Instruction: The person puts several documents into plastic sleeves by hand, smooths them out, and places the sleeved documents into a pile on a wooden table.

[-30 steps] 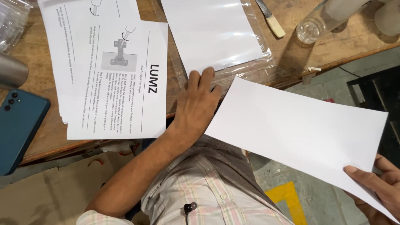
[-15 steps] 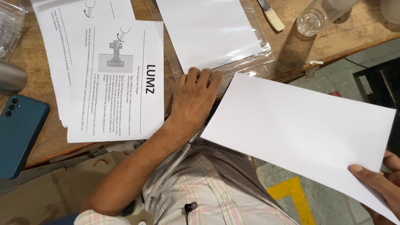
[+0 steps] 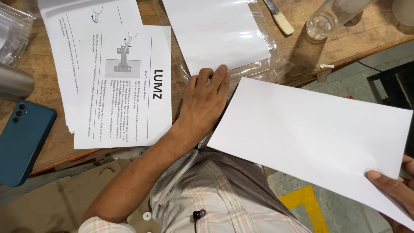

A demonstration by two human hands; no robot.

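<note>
Wooden counter (image 3: pixel 358 36) carries printed sheets (image 3: pixel 118 82); our left hand (image 3: pixel 202 101) lies flat, fingers together, touching a clear sleeve (image 3: pixel 258 71), while our right hand (image 3: pixel 394 187) pinches a blank sheet (image 3: pixel 310 133) beyond the counter's edge.

Your left hand (image 3: pixel 202 101) lies flat on the table (image 3: pixel 366 36), fingertips touching the clear sleeve (image 3: pixel 254 71) that holds a white sheet (image 3: pixel 215 32). Just left of it the printed sheets (image 3: pixel 116 82) cover the wood; only a narrow bare strip runs between them and the sleeve. Further left a blue phone (image 3: pixel 23 142) and a metal cylinder (image 3: pixel 13 84) block the near edge. To the right, past the sleeve, you have open wood up to a glass (image 3: pixel 321 26) and a brush handle (image 3: pixel 280 19). The blank sheet (image 3: pixel 310 138) in your right hand (image 3: pixel 394 187) spans the space off the table edge, over your lap.
</note>
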